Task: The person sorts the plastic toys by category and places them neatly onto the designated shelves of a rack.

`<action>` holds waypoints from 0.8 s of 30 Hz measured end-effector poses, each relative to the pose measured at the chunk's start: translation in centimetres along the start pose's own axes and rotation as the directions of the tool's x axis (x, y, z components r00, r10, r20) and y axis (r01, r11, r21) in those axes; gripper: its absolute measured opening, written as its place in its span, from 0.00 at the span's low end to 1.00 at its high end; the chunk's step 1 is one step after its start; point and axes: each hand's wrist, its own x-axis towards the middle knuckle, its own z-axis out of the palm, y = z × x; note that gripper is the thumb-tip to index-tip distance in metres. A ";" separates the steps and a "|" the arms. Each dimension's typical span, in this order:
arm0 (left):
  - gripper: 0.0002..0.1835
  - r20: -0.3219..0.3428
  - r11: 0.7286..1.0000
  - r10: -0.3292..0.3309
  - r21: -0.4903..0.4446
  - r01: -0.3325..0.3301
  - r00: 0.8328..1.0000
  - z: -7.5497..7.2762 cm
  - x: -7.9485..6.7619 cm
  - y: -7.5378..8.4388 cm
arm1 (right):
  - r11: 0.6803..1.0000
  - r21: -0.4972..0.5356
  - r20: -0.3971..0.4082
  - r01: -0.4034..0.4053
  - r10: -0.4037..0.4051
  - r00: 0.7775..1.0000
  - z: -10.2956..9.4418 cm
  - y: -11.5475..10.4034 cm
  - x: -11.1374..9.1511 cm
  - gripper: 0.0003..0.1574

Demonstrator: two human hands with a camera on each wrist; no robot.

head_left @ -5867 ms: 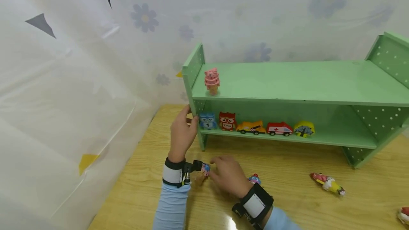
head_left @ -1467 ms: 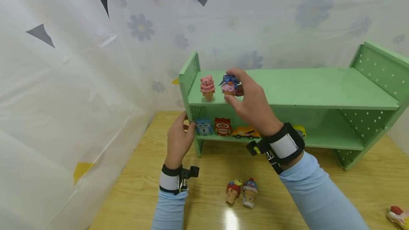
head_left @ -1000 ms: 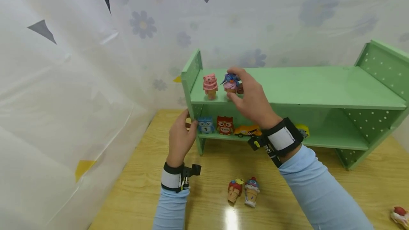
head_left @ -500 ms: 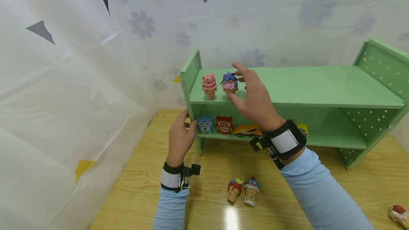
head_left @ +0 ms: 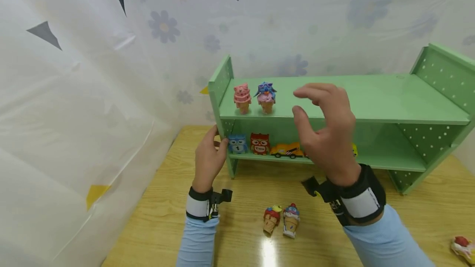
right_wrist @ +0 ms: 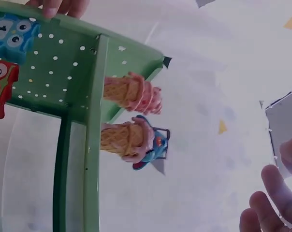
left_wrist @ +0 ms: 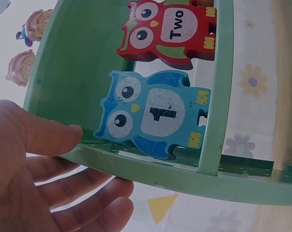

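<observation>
My left hand (head_left: 208,160) holds the left side panel of a green two-tier shelf (head_left: 352,98), thumb at the front edge and fingers along the outside. Beside that thumb stands a blue owl block (left_wrist: 153,113) marked 1. My right hand (head_left: 328,129) is in front of the shelf with thumb and fingers spread apart, nothing between them. To its left, a blue-and-pink ice cream cone figure (head_left: 266,97) stands upright on the top board. A pink ice cream cone figure (head_left: 242,98) stands left of that one, near the side panel.
The lower board bears a red owl block (head_left: 260,144), a yellow truck (head_left: 287,150) and toys partly hidden by my right hand. On the wooden table (head_left: 159,217) lie a red-topped cone figure (head_left: 271,219), a blue-topped one (head_left: 291,221) and another figure (head_left: 463,247) far right.
The blue-and-pink cone figure was lifted from the table onto the top board. My right hand has let go of it and drawn back right. The left hand keeps its hold.
</observation>
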 end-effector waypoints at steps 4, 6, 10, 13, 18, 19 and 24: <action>0.21 0.004 1.000 -0.008 0.004 0.008 1.000 0.0 0.1 0.0 | 0.999 0.007 0.042 0.034 -0.034 0.999 -0.8 -1.1 -0.8 0.10; 0.21 0.002 1.000 -0.008 0.005 0.008 1.000 0.0 0.1 0.1 | 0.999 0.012 0.075 0.043 -0.044 0.996 -1.0 -1.5 -1.2 0.09; 0.21 0.003 1.000 -0.009 0.009 0.009 1.000 0.0 0.0 0.0 | 0.997 0.038 0.157 0.072 -0.077 0.985 -1.3 -2.0 -2.4 0.08; 0.21 0.003 1.000 -0.011 0.010 0.011 1.000 0.0 0.0 -0.1 | 0.995 0.068 0.244 0.076 -0.090 0.966 -1.3 -2.1 -3.8 0.08; 0.21 0.006 1.000 -0.011 0.009 0.011 1.000 0.0 0.0 -0.1 | 0.998 0.062 0.472 -0.002 -0.027 0.881 -0.9 -1.6 -6.1 0.11; 0.21 0.008 1.000 -0.010 0.009 0.010 1.000 0.0 0.0 -0.1 | 0.999 0.048 0.511 -0.015 -0.011 0.859 -0.8 -1.5 -6.5 0.12; 0.21 0.015 1.000 -0.003 0.007 0.003 1.000 0.1 0.0 -0.2 | 0.999 -0.022 0.626 -0.042 0.046 0.779 -0.7 -0.8 -8.1 0.11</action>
